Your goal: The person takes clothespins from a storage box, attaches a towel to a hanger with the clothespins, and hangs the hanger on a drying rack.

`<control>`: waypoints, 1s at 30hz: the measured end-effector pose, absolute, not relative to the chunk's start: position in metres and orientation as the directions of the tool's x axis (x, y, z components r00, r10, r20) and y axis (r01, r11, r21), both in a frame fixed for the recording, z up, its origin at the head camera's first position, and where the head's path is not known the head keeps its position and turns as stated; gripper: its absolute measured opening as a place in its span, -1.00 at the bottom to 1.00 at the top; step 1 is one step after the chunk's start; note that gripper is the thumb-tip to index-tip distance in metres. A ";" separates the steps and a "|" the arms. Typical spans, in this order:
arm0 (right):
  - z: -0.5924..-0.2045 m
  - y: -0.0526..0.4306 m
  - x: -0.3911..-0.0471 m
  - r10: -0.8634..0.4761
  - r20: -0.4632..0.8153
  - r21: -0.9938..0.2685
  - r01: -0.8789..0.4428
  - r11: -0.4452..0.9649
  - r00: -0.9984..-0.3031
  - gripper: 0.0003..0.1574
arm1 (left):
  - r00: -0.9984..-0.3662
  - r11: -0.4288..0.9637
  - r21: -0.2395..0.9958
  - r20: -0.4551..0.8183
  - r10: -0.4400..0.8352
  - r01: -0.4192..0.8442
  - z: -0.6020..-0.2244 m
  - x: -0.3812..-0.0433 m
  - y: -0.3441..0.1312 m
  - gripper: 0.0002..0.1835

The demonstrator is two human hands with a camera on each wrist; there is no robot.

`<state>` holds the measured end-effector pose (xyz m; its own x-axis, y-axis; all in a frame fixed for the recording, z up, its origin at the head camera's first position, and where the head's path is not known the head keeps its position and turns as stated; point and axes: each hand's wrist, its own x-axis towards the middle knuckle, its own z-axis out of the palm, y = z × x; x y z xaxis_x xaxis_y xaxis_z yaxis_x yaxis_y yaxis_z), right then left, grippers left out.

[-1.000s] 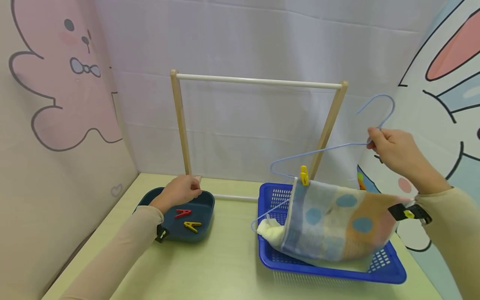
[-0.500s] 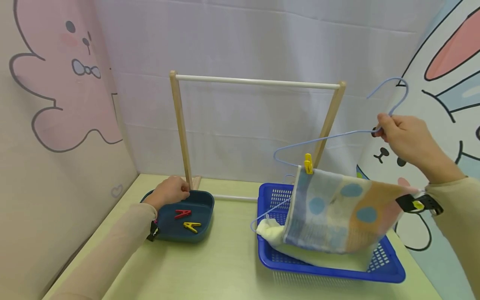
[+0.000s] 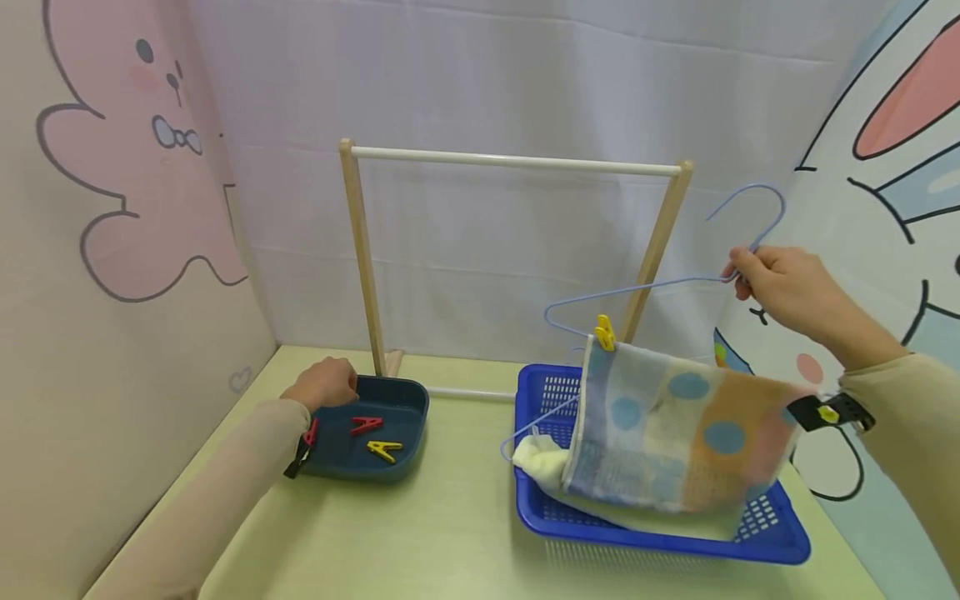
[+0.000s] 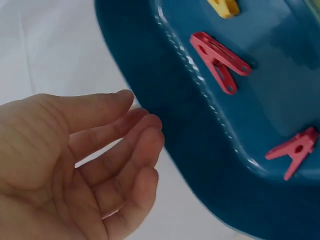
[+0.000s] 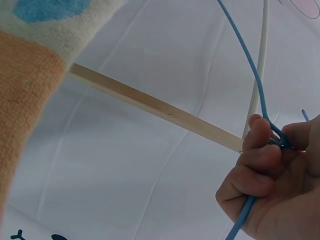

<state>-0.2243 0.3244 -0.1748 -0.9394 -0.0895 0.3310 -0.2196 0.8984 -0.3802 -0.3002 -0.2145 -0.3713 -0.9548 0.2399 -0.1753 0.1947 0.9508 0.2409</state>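
Observation:
My right hand (image 3: 795, 292) grips a blue wire hanger (image 3: 637, 289) just below its hook, its fingers curled round the wire. From this hanger hangs a towel (image 3: 667, 425) with blue dots and pastel bands; a yellow clothespin (image 3: 604, 332) pins its left corner. At the dark teal tray's (image 3: 426, 404) left rim, my left hand (image 3: 324, 383) holds nothing, fingers loosely bent, as the left wrist view shows. Inside the tray are a red clothespin (image 3: 366, 426), a yellow clothespin (image 3: 384, 451) and, near my wrist, another red clothespin (image 4: 295, 150).
Under the towel stands a blue basket (image 3: 637, 546) holding a pale yellow cloth (image 3: 542, 457) and part of another blue hanger (image 3: 517, 442). Behind is a wooden rack with a white top rail (image 3: 517, 160). Printed walls close in both sides.
My left hand has moved left across the tray to its left rim. My right hand has lifted the hanger and towel, then lowered them somewhat and slightly left.

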 end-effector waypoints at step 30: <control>-0.189 0.335 -0.236 -0.087 0.255 -0.440 -0.195 0.877 -0.963 -0.22 | -0.948 0.997 0.079 -0.315 0.048 0.025 -0.396 -0.296 -0.240 -0.87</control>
